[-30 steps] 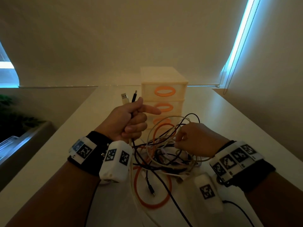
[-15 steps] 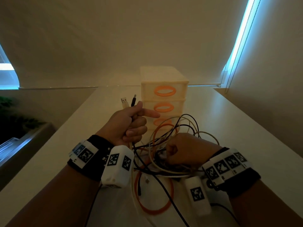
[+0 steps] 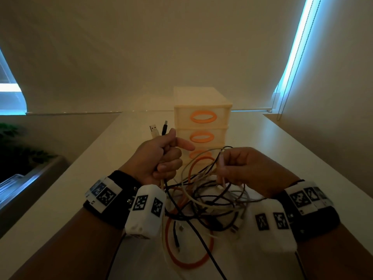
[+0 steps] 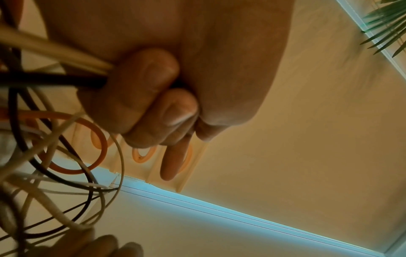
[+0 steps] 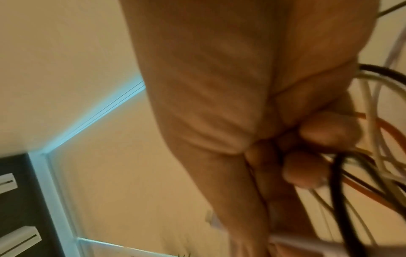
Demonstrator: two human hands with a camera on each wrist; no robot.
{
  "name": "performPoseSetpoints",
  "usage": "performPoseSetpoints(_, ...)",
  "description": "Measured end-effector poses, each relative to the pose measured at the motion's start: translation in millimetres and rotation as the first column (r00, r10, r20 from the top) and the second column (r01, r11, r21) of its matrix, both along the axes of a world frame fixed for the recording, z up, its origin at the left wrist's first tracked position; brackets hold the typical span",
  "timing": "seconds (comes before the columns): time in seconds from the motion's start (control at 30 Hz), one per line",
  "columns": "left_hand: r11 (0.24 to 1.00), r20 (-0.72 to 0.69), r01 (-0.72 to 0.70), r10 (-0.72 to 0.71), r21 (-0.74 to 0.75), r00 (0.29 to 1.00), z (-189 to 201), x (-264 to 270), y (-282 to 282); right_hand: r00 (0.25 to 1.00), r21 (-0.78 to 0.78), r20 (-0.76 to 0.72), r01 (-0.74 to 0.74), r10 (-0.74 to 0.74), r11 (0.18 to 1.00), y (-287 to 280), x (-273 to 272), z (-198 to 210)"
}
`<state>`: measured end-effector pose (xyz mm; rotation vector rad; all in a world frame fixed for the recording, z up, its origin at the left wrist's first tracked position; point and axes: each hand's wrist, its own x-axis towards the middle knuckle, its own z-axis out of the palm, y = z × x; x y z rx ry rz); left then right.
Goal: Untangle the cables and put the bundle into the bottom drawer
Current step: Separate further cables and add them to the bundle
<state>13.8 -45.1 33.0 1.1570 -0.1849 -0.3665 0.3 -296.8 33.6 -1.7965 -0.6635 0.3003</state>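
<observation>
Dim beige blinds [image 3: 141, 47] leak blue daylight behind a white table [image 3: 292, 162]; perhaps a plant [image 3: 14, 142] left.

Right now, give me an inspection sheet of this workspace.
Surface: white table, dimly lit.
Job's things: drawer unit at the back, three drawers with orange ring handles, all look closed; the bottom one is partly hidden by cables.
Clutter: nothing seen.
Grippers: left hand grips cable ends, two USB plugs sticking up above the fist; right hand pinches a pale cable.
Cables: tangle of black, white and orange cables, still knotted, hanging between the hands down to the table.
Surroundings: drawn blinds with bead cords, plant at left.
</observation>
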Motion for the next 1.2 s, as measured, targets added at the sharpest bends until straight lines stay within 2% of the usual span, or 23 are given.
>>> performPoseSetpoints(0.07, 1.0, 0.006, -0.002, 0.002, 0.008, 1.0, -1, 0, -1, 0.991, 0.122, 0.045, 0.119, -0.125, 0.985, 6, 2, -3)
performPoseSetpoints(0.13, 1.0, 0.016, -0.013, 0.013, 0.02, 1.0, -1, 0, -3, 0.954, 0.121, 0.173, 0.226, -0.245, 0.967, 13, 6, -9)
performPoseSetpoints(0.23, 1.0, 0.033, -0.013, 0.012, 0.017, 0.999, 1, 0, -3, 0.915, 0.09, 0.288, 0.267, -0.282, 0.959, 25, 9, -9)
performPoseSetpoints(0.33, 1.0, 0.025, -0.008, 0.008, 0.015, 1.0, 1, 1, -2, 0.923, 0.108, 0.25, 0.274, -0.293, 0.955, 29, 14, -3)
performPoseSetpoints(0.47, 1.0, 0.019, -0.007, 0.006, 0.018, 1.0, 0, 1, -1, 0.988, 0.135, 0.067, 0.132, -0.141, 0.982, 27, 11, -5)
performPoseSetpoints(0.6, 1.0, 0.02, -0.006, 0.006, 0.016, 1.0, 0, 1, -2, 0.989, 0.133, 0.058, 0.125, -0.133, 0.983, 9, 6, -5)
performPoseSetpoints(0.67, 1.0, 0.015, -0.009, 0.009, 0.009, 1.0, -1, 0, -3, 0.99, 0.038, 0.085, 0.11, -0.113, 0.993, 1, 5, -6)
performPoseSetpoints(0.73, 1.0, 0.006, -0.012, 0.012, 0.002, 1.0, -2, 1, -2, 0.989, -0.181, 0.139, 0.07, -0.045, 0.981, -2, 5, -7)
performPoseSetpoints(0.8, 1.0, 0.001, -0.014, 0.014, 0.005, 1.0, -3, 2, -2, 0.994, -0.329, 0.102, -0.001, 0.037, 0.944, -1, 4, -10)
performPoseSetpoints(0.93, 1.0, -0.003, -0.019, 0.019, 0.015, 1.0, -2, 2, -2, 0.993, -0.415, 0.076, -0.05, 0.09, 0.909, -7, 5, -8)
performPoseSetpoints(1.1, 1.0, -0.014, -0.018, 0.017, -0.002, 1.0, -3, 2, -2, 0.996, -0.335, 0.093, 0.022, 0.01, 0.942, -21, 5, 1)
performPoseSetpoints(1.2, 1.0, -0.021, -0.011, 0.011, 0.002, 1.0, -3, 2, -2, 1.0, -0.529, 0.0, -0.016, 0.019, 0.848, -28, 1, 2)
